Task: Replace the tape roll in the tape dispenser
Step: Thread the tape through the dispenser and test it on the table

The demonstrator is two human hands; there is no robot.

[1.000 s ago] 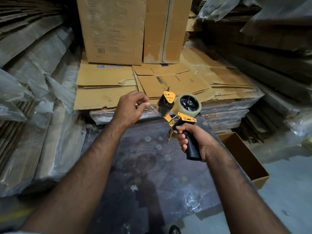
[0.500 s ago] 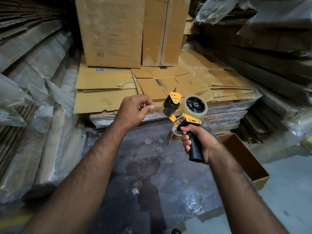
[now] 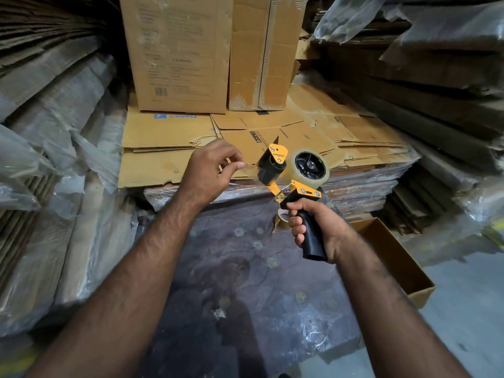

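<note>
Item 1, tape dispenser (image 3: 291,184): orange metal frame with black pistol handle, held in the air above a dark plastic-covered surface (image 3: 245,268). All places below are given relative to the dispenser.

Item 2, tape roll (image 3: 309,166): clear tape on a black hub, mounted at the dispenser's upper right end, seated on its spindle, the open face turned toward the camera.

Item 3, black roller (image 3: 271,170): at the dispenser's front left end, just beneath an orange side plate with a dark pointed blade guard above it.

Item 4, right hand (image 3: 316,230): below the dispenser frame, fingers clenched around the black handle; the handle's lower end shows beneath the fist.

Item 5, left hand (image 3: 210,173): to the left of the dispenser, thumb and forefinger pinched on the free end of the tape (image 3: 249,169), a clear strip running from the fingers to the roller. The other fingers are curled.

Item 6, brown ring (image 3: 282,219): hangs just below the frame, partly hidden behind the right hand's knuckles; what it is cannot be told.

Item 7, flattened cartons (image 3: 169,140): stacked behind the dispenser, with upright cartons (image 3: 180,53) further behind.

Item 8, open cardboard box (image 3: 395,257): on the floor, lower right of the dispenser.
</note>
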